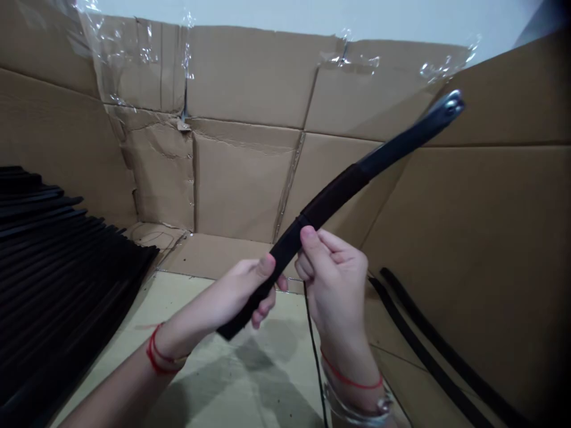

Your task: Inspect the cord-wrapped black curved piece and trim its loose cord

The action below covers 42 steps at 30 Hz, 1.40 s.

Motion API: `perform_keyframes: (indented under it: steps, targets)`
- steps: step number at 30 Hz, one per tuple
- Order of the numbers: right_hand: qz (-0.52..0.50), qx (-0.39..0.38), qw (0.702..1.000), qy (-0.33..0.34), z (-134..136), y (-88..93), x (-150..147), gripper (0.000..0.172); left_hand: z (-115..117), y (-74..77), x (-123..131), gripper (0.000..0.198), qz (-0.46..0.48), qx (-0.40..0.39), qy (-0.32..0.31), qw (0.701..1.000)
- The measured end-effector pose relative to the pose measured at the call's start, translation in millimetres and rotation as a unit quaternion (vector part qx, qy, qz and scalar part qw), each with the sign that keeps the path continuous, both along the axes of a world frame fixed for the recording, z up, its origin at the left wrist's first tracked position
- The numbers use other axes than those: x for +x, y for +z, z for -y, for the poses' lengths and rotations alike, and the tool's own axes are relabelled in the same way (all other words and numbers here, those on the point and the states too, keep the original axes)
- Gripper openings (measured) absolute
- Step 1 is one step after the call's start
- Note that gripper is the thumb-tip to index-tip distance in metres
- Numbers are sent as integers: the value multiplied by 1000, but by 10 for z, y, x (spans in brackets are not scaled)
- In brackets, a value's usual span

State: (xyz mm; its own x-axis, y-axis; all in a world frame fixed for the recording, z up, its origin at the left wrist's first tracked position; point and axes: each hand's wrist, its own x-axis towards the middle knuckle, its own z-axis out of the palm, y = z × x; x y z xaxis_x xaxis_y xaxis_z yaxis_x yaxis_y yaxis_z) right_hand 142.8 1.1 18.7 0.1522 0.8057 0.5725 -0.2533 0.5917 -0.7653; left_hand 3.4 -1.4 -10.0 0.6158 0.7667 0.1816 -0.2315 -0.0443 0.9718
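Observation:
A long, slightly curved black bar [332, 193] runs diagonally upward to the right, over the middle of the view. Its far end is bare, grey and shiny, with what looks like a hole or stud at the tip. Dark sleeve-like material covers the rest, and a seam shows near mid-length. My left hand [250, 291] is closed round the covered lower part, thumb on top. Just above it, my right hand [332, 267] pinches the bar's covering near that seam, thumb lying along it and fingers curled in. My right fingertips are partly hidden.
Several long black strips [53, 285] lie side by side at the left. Two more black strips [428, 345] lean along the right side. Cardboard walls [245, 184] with clear tape surround a pale board [187, 309], and a thin black cord [314, 351] hangs behind my right hand.

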Motion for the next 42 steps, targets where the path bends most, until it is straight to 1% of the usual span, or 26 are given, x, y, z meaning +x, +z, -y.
perform_keyframes:
  steps: [2,3,6,7,9,10,11,12,14,15,16,17,19,20,21,23,25,27,29,31,33,34,37,38,40,42]
  targets:
    - [7,0,1000,4,-4,-11,-20,29,0,1,-6,43,18,1,77,997]
    - [14,-16,999,42,-4,-11,-24,30,-2,-3,-7,42,15,-25,43,999]
    - [17,-61,989,134,3,0,-14,37,-22,-29,17,50,-19,-120,-175,977]
    - [4,-58,991,118,2,3,-10,36,-28,-38,34,51,-20,-110,-160,981]
    - [-34,-35,998,45,-8,5,-2,31,-29,-42,63,47,-11,-11,44,999]
    - [-46,-29,998,17,-15,6,4,29,-21,-36,65,46,-18,51,151,987]
    - [-47,-29,998,8,-22,7,12,30,-8,-25,57,44,-31,100,217,971]
    - [-34,-38,998,22,-27,10,23,31,6,-11,38,44,-49,123,219,967]
    - [21,-64,995,67,-30,16,45,36,29,17,-10,49,-88,86,78,989]
    - [46,-67,995,64,-29,17,52,37,34,25,-27,53,-96,53,2,994]
    - [59,-59,996,34,-27,17,53,36,36,27,-35,55,-99,35,-33,994]
    - [59,-43,997,-14,-26,15,47,35,34,24,-31,54,-101,38,-16,994]
    - [34,-19,996,-77,-27,7,26,34,27,9,1,46,-98,106,146,979]
    - [27,-24,997,-61,-30,3,15,36,23,3,18,43,-91,131,214,964]
    - [27,-38,999,-17,-35,-2,7,39,20,1,31,43,-87,132,234,959]
    - [36,-71,994,76,-54,-13,0,41,18,9,36,48,-87,76,140,983]
    - [20,-69,994,78,-83,-31,-7,37,26,27,23,53,-84,48,67,993]
    - [-20,-42,999,23,-111,-50,-22,34,41,44,11,50,-83,95,133,983]
    - [-21,-47,998,28,-124,-60,-35,35,43,56,-1,45,-68,111,188,974]
    - [15,-75,994,76,-120,-58,-35,36,7,63,-25,48,-54,59,111,991]
    - [38,-77,994,62,-107,-52,-26,36,-67,60,-61,52,-50,28,25,998]
    - [37,-64,997,26,-101,-49,-22,35,-109,55,-80,51,-57,44,29,997]
    - [24,-35,998,-42,-77,-38,-25,34,-177,40,-112,46,-67,81,137,985]
    - [29,-43,998,-20,-66,-31,-28,34,-171,39,-110,49,-68,61,136,987]
    - [44,-66,996,47,-38,-11,-34,35,-117,41,-85,59,-75,-2,58,996]
    - [44,-63,996,49,-7,8,-38,35,-35,42,-37,62,-85,1,28,996]
